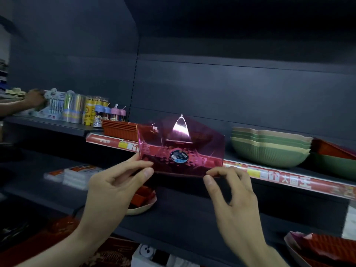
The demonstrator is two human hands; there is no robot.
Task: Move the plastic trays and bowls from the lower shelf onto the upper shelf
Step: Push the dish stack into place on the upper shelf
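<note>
A translucent pink tray [181,143] is held up in both hands in front of the upper shelf [228,154], at mid scene. It is tilted with one broad face towards the camera, and a round sticker [179,156] sits on that face. It overlaps the red price strip [279,177] along the shelf's near edge. Whether it touches the shelf cannot be told.

The left grip [113,189] is raised from the lower left, forearm slanting upward. It pinches the tray's lower left corner between thumb and forefinger, the other fingers curled behind. The right grip [235,195] rises from the lower right, back of the hand to the camera. It pinches the tray's lower right corner between thumb and forefinger, with the remaining fingers loosely bent below.

On the upper shelf, a stack of orange-red trays [121,130] stands just left of the pink tray and farther back. A stack of green bowls [269,149] stands to its right, with a red tray [331,149] beyond them at the right edge.

On the lower shelf [183,218], a beige bowl [141,208] holding red trays sits behind the left grip. Another bowl of red trays [316,247] lies near the right edge.

At far left, another person's hand [34,97] rests on packaged goods [73,106] on the neighbouring shelf.
</note>
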